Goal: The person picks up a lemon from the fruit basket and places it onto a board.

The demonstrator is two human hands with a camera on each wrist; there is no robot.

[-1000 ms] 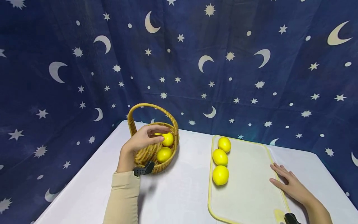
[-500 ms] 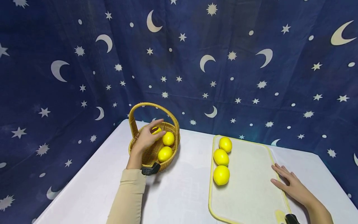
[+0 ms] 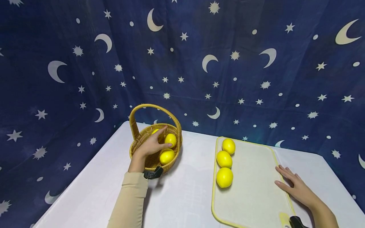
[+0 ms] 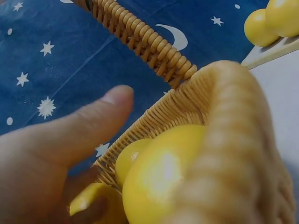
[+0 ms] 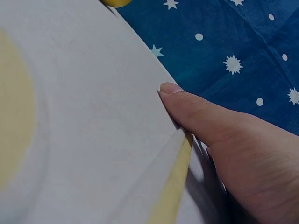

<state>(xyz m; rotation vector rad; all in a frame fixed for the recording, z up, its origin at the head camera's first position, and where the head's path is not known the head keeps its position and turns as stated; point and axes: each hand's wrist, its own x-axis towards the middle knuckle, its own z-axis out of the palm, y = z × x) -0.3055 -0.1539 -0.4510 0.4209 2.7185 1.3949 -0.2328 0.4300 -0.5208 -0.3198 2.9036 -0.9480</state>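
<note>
My left hand (image 3: 149, 145) reaches into the wicker basket (image 3: 178, 148), with thumb and forefinger spread apart. Three lemons show inside: one behind the forefinger (image 3: 155, 130), one by the thumb tip (image 3: 171, 138) and a nearer lemon (image 3: 167, 156). In the left wrist view the thumb (image 4: 100, 116) stands clear of a big lemon (image 4: 161, 172); the other fingers are mostly hidden. Over on the right, my right hand (image 3: 297, 188) rests on the edge of a white cutting board (image 3: 256, 177), its fingers extended.
Three more lemons stand in a line along the board's left side, a far lemon (image 3: 228, 146), a middle lemon (image 3: 224, 159) and a near lemon (image 3: 224, 177). The basket's tall handle (image 3: 155, 107) arches above its opening. A dark blue curtain (image 3: 194, 63) hangs behind the white table (image 3: 191, 190).
The left hand has moved from above the basket's left side, forward and down, in among the lemons. The right hand keeps its place on the board's edge.
</note>
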